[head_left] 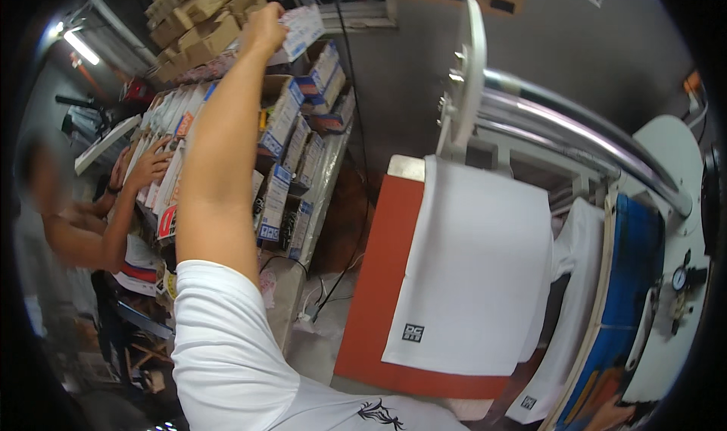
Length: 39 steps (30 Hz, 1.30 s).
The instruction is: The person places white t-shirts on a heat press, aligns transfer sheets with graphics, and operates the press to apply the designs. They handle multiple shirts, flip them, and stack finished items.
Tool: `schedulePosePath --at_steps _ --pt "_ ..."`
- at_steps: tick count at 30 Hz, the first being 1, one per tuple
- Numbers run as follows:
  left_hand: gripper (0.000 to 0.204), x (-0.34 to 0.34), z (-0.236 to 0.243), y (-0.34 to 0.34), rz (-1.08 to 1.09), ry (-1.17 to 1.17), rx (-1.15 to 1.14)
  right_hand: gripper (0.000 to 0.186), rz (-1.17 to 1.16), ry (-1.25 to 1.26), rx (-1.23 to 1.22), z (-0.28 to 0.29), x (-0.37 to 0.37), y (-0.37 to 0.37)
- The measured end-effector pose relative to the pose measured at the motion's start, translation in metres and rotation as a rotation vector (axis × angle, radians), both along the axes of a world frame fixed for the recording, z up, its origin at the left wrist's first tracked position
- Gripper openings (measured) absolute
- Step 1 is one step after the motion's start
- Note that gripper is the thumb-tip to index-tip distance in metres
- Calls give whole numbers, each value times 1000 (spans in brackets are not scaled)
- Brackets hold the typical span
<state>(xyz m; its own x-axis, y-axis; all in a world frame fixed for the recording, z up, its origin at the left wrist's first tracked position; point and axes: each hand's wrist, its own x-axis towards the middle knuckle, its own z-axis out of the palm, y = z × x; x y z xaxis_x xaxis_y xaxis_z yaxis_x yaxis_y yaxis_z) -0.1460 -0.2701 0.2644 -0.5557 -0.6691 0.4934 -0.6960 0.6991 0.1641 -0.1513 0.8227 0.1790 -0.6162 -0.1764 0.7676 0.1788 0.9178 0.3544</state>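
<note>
My left hand (263, 31) is stretched far up and away over the boxes, its fingers closed on a white sheet (303, 32) with faint blue and red print. To the right, a white garment (485, 257) lies spread over the red pad (371, 287) of a press. Near its lower left corner is a small black square print. Another white garment piece (564, 310) with a similar dark square hangs along the press's right side. At the lower right edge my right hand (609, 414) shows only partly, close to a dark part of the press; its fingers are unclear.
Opened cardboard boxes (280, 128) and upright printed sheets (178, 113) fill the left bench, with brown cartons (201, 22) stacked behind. A co-worker's hand (150, 164) touches the sheets. The press's metal arm (575, 120) spans the upper right; a black cable (356, 90) hangs mid-view.
</note>
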Motion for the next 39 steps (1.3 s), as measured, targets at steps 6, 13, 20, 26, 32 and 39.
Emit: schedulePosePath --at_steps 6,13,20,26,32,39 --pt "34 -6 13 26 -31 62 58 63 9 52 42 18 22 -37" --pt "30 14 41 2 -75 143 44 59 80 89 145 17 8 -42" --pt "28 4 54 6 -100 178 25 68 -412 -24 1075 -7 16 35" --pt "28 10 68 8 -72 220 76 59 -124 -47 322 -7 22 9" --pt "31 5 61 -4 -63 184 7 59 -33 46 184 15 16 -35" --pt "26 -15 59 15 -38 222 62 65 22 -56 -172 -3 20 -6"
